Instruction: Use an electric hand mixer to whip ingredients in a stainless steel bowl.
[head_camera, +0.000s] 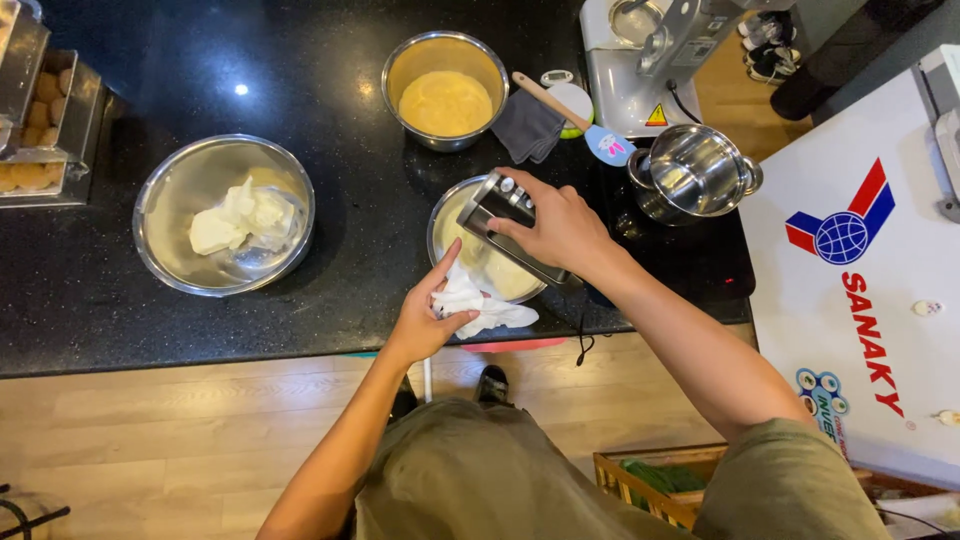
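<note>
Over bowl (440, 215), black-and-silver hand mixer (512, 228)

A glossy black stone desk (330, 320) spans the upper frame, catching a small bright ceiling-light reflection (241, 89) (a single white dot). Below it runs a pale wooden plank floor (170, 440). A white chest freezer (870, 300) stands at right.

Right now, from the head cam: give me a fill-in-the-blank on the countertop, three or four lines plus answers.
1. The right hand grips a black and silver hand mixer over a steel bowl of ____ batter.
2. The left hand holds a crumpled ____ paper towel at that bowl's rim.
3. The large steel bowl on the left holds white ____.
4. The blue-headed spatula has a ____ handle.

Answers: pale yellow; white; lumps; wooden
</note>
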